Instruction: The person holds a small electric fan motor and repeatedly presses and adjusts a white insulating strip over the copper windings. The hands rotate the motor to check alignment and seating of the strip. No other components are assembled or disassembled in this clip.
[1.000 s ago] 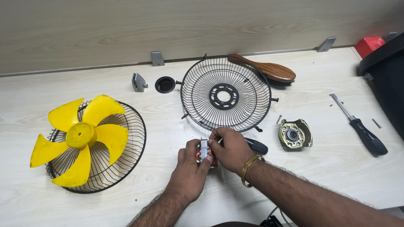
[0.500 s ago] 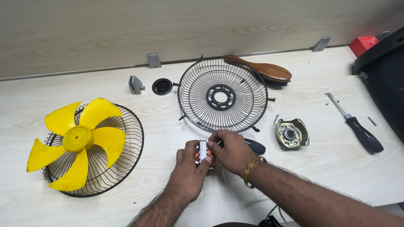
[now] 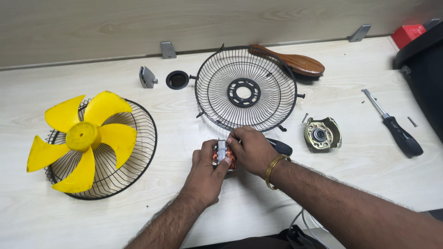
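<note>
Lying low on the pale wooden surface (image 3: 360,184), just in front of the black wire fan guard (image 3: 245,88), a small motor stator with copper windings (image 3: 223,156) is being held between both hands — the left hand (image 3: 206,176) is being closed on its near side, the right hand (image 3: 251,148) on its far side, each grip being kept tight on it. Off to the left, a yellow fan blade (image 3: 83,136) is being carried by a second guard (image 3: 134,152), while a brass-coloured motor cover (image 3: 322,134) and a black-handled screwdriver (image 3: 395,126) are lying to the right — well apart from the hands.

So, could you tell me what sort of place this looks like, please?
Probably a repair workbench: a pale wooden tabletop holds a yellow fan blade, a wire fan guard and a screwdriver, while both hands grip a copper-wound motor.
</note>
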